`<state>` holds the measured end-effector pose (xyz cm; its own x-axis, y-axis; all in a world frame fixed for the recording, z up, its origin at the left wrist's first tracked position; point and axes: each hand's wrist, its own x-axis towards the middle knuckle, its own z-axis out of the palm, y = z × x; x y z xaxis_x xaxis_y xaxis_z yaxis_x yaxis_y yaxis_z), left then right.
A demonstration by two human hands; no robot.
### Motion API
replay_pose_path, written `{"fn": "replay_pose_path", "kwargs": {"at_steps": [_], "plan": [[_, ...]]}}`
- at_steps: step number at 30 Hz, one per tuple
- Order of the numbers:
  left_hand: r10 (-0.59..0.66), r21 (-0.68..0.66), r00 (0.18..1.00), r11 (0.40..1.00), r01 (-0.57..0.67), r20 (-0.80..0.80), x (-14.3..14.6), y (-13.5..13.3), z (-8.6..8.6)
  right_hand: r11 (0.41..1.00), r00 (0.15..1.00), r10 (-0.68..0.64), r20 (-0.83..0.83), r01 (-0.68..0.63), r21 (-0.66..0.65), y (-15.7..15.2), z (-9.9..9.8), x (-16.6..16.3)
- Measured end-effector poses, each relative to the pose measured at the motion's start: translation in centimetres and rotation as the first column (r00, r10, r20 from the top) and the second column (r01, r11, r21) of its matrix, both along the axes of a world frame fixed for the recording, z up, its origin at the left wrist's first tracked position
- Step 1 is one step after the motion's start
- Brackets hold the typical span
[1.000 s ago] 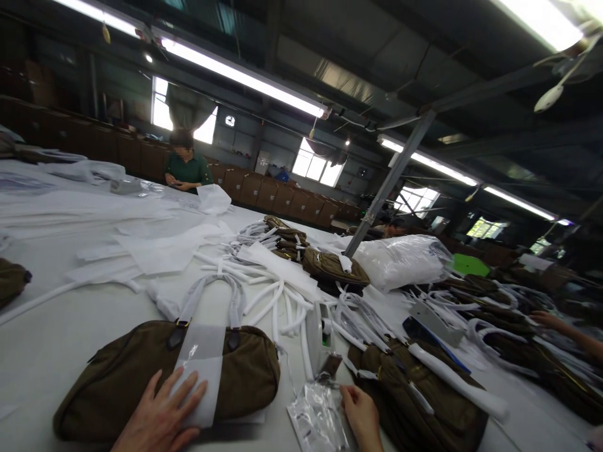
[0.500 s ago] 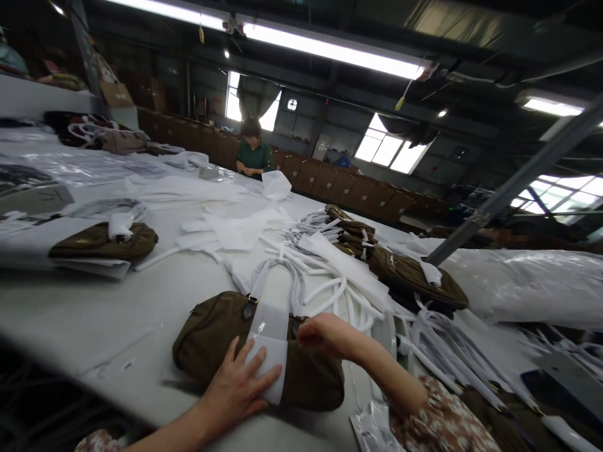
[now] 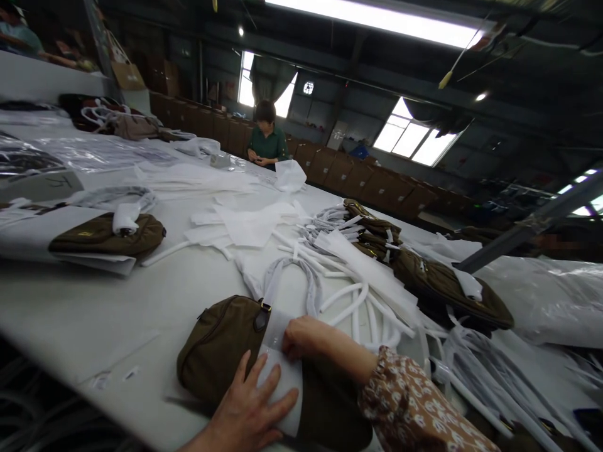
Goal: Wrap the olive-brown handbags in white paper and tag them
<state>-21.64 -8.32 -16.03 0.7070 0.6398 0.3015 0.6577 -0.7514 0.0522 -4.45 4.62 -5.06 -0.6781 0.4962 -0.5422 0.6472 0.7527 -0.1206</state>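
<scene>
The left hand [image 3: 254, 408] lies nearest, palm down with its fingers spread wide apart, pressing flat on a translucent white wrapping sheet [image 3: 285, 383]. This sheet runs as a band across the middle of an olive-brown fabric handbag [image 3: 219, 342], which lies on its side at the near edge of the long white worktable [image 3: 94, 314]. Just beyond, the right hand [image 3: 304, 336], in a brown flower-print sleeve, rests on the sheet's upper end with its fingers curled under; whether they pinch the sheet cannot be told. The bag's white-wrapped carrying handles [image 3: 294, 276] loop away from the hands onto the table.

Behind them lies a loose heap of white foam tubes [image 3: 358, 304], touching more olive-brown bags [image 3: 447, 289]. To the left, well apart, a second olive-brown bag [image 3: 103, 235] sits on white paper. Crumpled clear plastic sheeting [image 3: 541, 295] lies on the right. At the table's far end a person in a green top [image 3: 267, 141] stands before a row of brown cardboard boxes [image 3: 358, 182].
</scene>
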Motion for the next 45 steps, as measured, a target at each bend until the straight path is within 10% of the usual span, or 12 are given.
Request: {"fn": "replay_pose_path", "kwargs": {"at_steps": [7, 12, 22, 27, 30, 32, 34, 36, 37, 40, 45], "plan": [[0.012, 0.135, 1.000, 0.991, -0.014, 0.017, 0.0, 0.0, 0.9, 0.930, 0.935, -0.353, -0.038, 0.355, 0.093, 1.5, 0.2, 1.3], [-0.029, 0.283, 0.999, 0.959, 0.016, 0.043, 0.1, 0.3, 1.2, 0.832, 0.872, -0.456, -0.178, 0.488, 0.264, -3.1, 1.1, 2.5], [0.021, 0.014, 0.999, 1.000, -0.021, 0.036, 0.2, -0.2, -0.5, 0.724, 0.717, -0.485, -0.500, 0.650, 0.230, -12.0, -6.5, 2.1], [-0.021, -0.110, 0.991, 0.993, 0.035, 0.132, 0.0, -0.6, 1.1, 0.594, 0.594, -0.329, -0.734, 0.735, 0.327, -12.3, -7.3, 3.1], [0.056, -0.135, 0.939, 0.991, -0.010, 0.338, -2.4, -0.8, 2.6, 0.388, 0.523, -0.329, -0.786, 0.834, 0.393, -13.0, -7.4, 5.5], [0.307, -0.224, 0.749, 0.951, -0.214, 0.587, -5.4, -1.2, 3.2, 0.193, 0.436, -0.417, -0.798, 0.900, 0.391, -13.8, -7.7, 7.6], [0.622, -0.534, 0.263, 0.775, -0.337, 0.737, -8.5, -1.9, 2.9, 0.080, 0.297, -0.515, -0.804, 0.951, 0.300, -14.8, -8.5, 9.5], [0.833, -0.868, -0.256, 0.493, -0.058, 0.490, -10.7, -3.1, 1.8, 0.075, 0.160, -0.577, -0.801, 0.987, 0.144, -15.6, -9.8, 10.7], [0.884, -0.918, -0.380, 0.357, 0.173, 0.273, -11.1, -3.7, 1.1, 0.087, 0.107, -0.592, -0.799, 0.994, 0.069, -15.8, -10.4, 10.9], [0.914, -0.775, -0.380, 0.137, 0.617, -0.141, -9.9, -5.1, -0.5, 0.091, 0.008, -0.596, -0.803, 0.994, -0.058, -16.0, -11.5, 10.8], [0.901, -0.668, -0.417, 0.235, 0.706, -0.124, -4.9, -4.3, 1.0, 0.091, -0.059, -0.583, -0.810, 0.986, -0.138, -16.1, -11.4, 10.5]]}}
